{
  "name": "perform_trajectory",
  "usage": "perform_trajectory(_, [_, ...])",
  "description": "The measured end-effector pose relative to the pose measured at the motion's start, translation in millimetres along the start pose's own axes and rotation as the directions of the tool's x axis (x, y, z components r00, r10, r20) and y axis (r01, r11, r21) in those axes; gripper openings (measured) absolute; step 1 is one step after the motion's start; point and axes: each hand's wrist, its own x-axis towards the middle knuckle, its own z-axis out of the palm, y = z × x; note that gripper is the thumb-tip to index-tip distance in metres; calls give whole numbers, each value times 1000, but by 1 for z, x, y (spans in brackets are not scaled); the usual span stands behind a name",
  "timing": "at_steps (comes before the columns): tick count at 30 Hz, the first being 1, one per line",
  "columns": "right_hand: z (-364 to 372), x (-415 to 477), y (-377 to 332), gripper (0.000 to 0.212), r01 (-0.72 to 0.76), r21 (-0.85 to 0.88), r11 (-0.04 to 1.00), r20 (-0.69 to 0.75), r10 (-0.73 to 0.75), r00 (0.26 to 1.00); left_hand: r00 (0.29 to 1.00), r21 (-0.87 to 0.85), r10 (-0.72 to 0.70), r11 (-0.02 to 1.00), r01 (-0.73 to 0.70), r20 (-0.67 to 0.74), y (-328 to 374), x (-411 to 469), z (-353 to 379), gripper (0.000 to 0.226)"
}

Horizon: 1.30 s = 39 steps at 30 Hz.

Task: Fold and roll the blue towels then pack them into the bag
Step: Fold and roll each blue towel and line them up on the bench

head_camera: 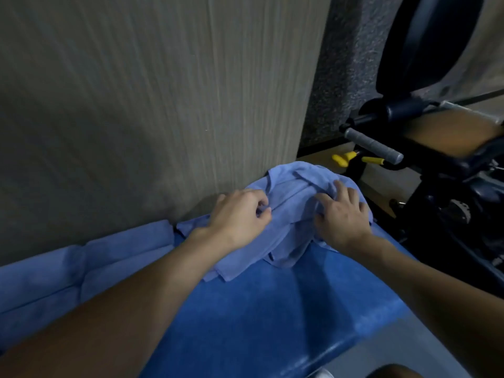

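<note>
Blue covered surface (259,309) runs along a wood-grain wall panel (136,105). Black gym machine (436,173) at right, with two yellow grips (341,159). One heap of pale blue towels (294,203) lies at the surface's far end, number of towels unclear. Left hand (240,214) pinches a fold with curled fingers. Right hand (342,216) is spread out, pressing on the heap.
</note>
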Motion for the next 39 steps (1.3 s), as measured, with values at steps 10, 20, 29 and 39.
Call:
perform_trajectory(10, [-15,-60,-4,35,433,183,883,-198,-398,896,904,-580,-392,701,415,173,51,12,16,43])
perform_trajectory(20, [-25,-132,-32,45,633,374,678,-66,-662,747,828,-663,-442,510,548,344,45,-60,17,14])
perform_trajectory(29, [-11,-133,-7,21,357,496,791,-154,-324,933,886,-514,-331,725,459,325,12,-128,11,34])
perform_trajectory(39, [-5,-106,-33,49,288,455,843,12,-329,944,907,-526,-344,739,420,241,-3,-158,-19,31])
